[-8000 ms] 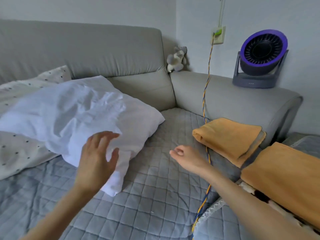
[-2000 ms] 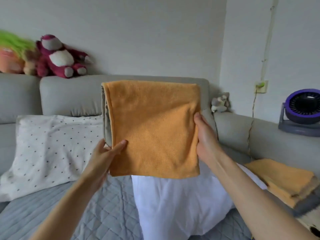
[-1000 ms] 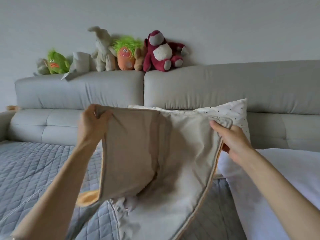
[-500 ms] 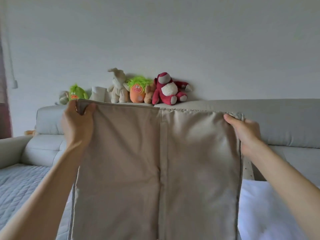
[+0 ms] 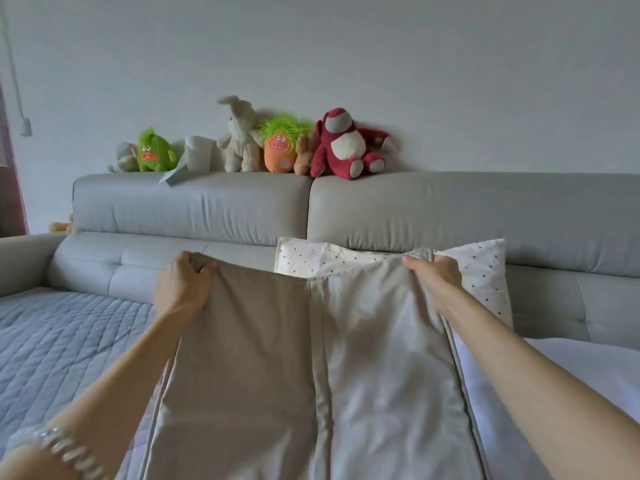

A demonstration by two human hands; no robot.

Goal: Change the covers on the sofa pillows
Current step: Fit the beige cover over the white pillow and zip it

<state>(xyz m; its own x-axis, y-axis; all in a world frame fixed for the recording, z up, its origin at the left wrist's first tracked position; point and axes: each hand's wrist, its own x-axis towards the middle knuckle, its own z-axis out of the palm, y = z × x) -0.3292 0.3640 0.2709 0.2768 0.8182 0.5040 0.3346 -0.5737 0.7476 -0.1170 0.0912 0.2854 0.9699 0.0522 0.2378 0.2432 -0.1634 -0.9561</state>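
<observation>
A beige pillow cover (image 5: 311, 368) fills the lower middle of the frame, spread out flat with a seam running down its centre. The left hand (image 5: 180, 289) grasps its upper left corner with curled fingers, and the right hand (image 5: 434, 278) pinches the upper right corner the same way. A beaded bracelet (image 5: 69, 452) sits on the left wrist at the bottom left.

Behind the cover, a white pillow with small dark dots (image 5: 478, 271) leans against the backrest of a grey sofa (image 5: 450, 209), which stretches across the middle of the frame. A plain white pillow (image 5: 588, 368) lies at the lower right, just beside the cover's right edge. A blue-grey quilted seat cover (image 5: 62, 341) lies over the seat at the lower left.

Along the top of the backrest, against a pale grey wall (image 5: 346, 57), sits a row of soft toys: a green monster (image 5: 154, 152), a cream rabbit (image 5: 240, 136), an orange figure with bright green hair (image 5: 280, 148) and a dark red bear (image 5: 346, 145). A white cable (image 5: 14, 71) runs down the wall at the upper left edge.
</observation>
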